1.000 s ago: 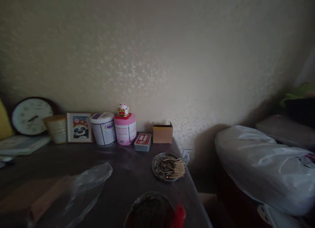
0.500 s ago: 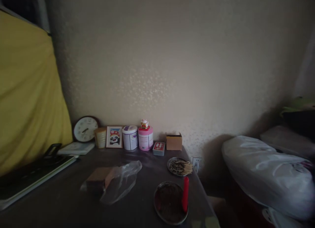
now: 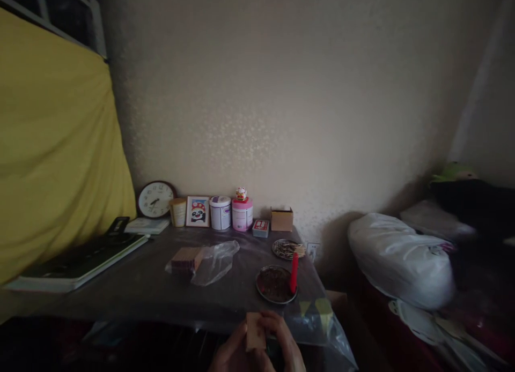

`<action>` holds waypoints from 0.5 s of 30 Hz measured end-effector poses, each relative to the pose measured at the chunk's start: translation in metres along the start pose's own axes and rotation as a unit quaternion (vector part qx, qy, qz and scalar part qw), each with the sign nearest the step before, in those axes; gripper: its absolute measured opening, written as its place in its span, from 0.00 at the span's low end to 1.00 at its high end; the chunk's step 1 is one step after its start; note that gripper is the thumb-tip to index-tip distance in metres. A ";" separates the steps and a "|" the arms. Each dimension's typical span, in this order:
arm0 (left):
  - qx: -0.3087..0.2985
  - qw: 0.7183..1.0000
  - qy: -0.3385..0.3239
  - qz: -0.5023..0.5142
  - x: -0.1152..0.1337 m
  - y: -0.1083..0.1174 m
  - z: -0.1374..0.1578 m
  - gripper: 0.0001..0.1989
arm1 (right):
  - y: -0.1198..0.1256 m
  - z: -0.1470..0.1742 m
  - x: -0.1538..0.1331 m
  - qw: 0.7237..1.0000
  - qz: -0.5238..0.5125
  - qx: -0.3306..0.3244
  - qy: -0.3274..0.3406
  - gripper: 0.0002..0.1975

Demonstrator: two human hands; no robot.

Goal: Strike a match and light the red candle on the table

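A small tan cardboard box, which looks like a matchbox, is held upright in front of the table's front edge. My left hand closes on its left side. My right hand grips its right side, with the fingers bent over the edge. Beyond my hands, a red candle stands upright at the right side of a round metal plate with a dark brown surface. To the left lies a stack of similar boxes in torn clear plastic wrap.
Thin matchlike sticks lie on a second round plate behind the candle. Along the wall stand a clock, a panda picture, two canisters and a cardboard box. White bags bulge at the right.
Both my hands have come into view at the bottom with the small box between them. The view has shifted, showing the table smaller, with its front edge now visible.
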State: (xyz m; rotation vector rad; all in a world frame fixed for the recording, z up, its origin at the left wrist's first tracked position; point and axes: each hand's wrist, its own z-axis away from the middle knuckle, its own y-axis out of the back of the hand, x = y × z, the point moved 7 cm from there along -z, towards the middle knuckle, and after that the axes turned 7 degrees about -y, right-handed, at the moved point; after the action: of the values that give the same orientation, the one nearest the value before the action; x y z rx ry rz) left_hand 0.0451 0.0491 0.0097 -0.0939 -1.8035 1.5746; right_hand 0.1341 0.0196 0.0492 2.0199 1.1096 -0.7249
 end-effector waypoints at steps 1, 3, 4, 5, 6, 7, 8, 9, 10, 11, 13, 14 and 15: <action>0.002 1.000 0.010 0.012 0.000 0.000 0.001 0.12 | 0.000 0.000 -0.001 1.000 0.002 -0.002 -0.002 0.18; -0.006 0.998 0.036 0.042 -0.002 -0.002 0.003 0.13 | 0.000 0.000 -0.004 1.000 0.008 -0.003 -0.003 0.17; -0.013 0.997 0.045 0.058 -0.002 -0.004 0.003 0.14 | 0.000 0.000 -0.006 1.000 0.011 -0.003 -0.002 0.17; -0.020 0.996 0.050 0.072 -0.001 -0.006 0.003 0.14 | 0.000 0.000 -0.008 1.000 0.013 -0.004 0.000 0.17; -0.026 0.995 0.051 0.084 -0.001 -0.007 0.003 0.14 | 0.001 0.000 -0.010 1.000 0.014 -0.004 0.002 0.17; -0.033 0.994 0.048 0.093 -0.001 -0.009 0.003 0.14 | 0.001 0.000 -0.011 1.000 0.015 -0.003 0.002 0.17; -0.040 0.994 0.043 0.097 0.000 -0.010 0.002 0.14 | 0.002 -0.001 -0.012 1.000 0.014 -0.001 0.002 0.16; -0.049 0.993 0.039 0.097 0.000 -0.011 0.002 0.14 | 0.003 -0.001 -0.013 1.000 0.012 0.001 0.002 0.16; -0.060 0.993 0.034 0.098 0.000 -0.013 0.001 0.14 | 0.003 -0.001 -0.013 1.000 0.008 0.001 0.000 0.16; -0.069 0.992 0.030 0.100 0.000 -0.013 0.000 0.14 | 0.003 -0.001 -0.014 1.000 0.005 0.001 -0.003 0.16; -0.087 0.990 0.025 0.106 -0.001 -0.015 -0.001 0.13 | 0.003 -0.001 -0.014 1.000 -0.004 -0.004 -0.010 0.16; -0.094 0.989 0.025 0.111 -0.001 -0.016 -0.001 0.13 | 0.003 -0.002 -0.014 1.000 -0.007 -0.008 -0.012 0.16; -0.099 0.988 0.025 0.116 -0.001 -0.018 -0.001 0.13 | 0.003 -0.002 -0.014 1.000 -0.009 -0.010 -0.014 0.15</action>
State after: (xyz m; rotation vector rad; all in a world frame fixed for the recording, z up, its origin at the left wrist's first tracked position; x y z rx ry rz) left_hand 0.0531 0.0449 0.0248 -0.4478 -1.9610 1.5278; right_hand 0.1303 0.0130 0.0620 1.9795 1.1151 -0.7453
